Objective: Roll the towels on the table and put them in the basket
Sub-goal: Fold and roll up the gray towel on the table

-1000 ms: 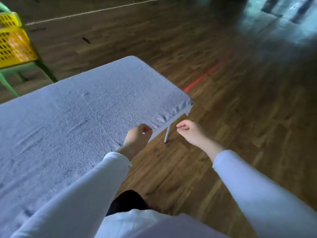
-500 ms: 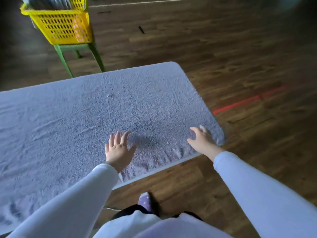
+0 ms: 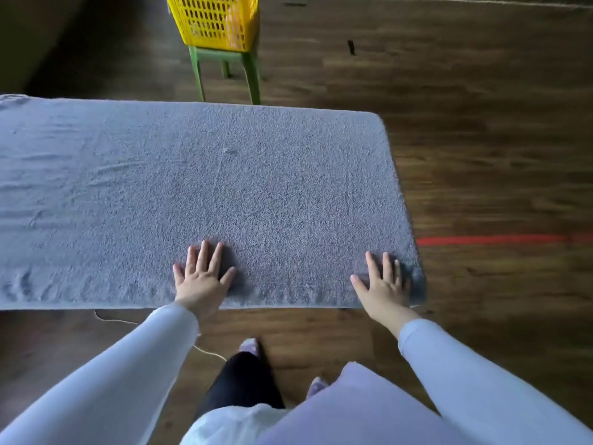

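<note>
Both hands have slid further onto the grey towel [image 3: 224, 187], which covers the table short of the yellow basket [image 3: 216, 20]; left hand [image 3: 203, 277] and right hand [image 3: 383, 287] press flat, fingers spread, holding nothing, on its near edge, its long axis stretching leftward

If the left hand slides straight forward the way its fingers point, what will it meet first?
Probably nothing: ahead of the left hand lies only flat grey terry towel up to its far edge. The yellow plastic basket stands beyond it.
</note>
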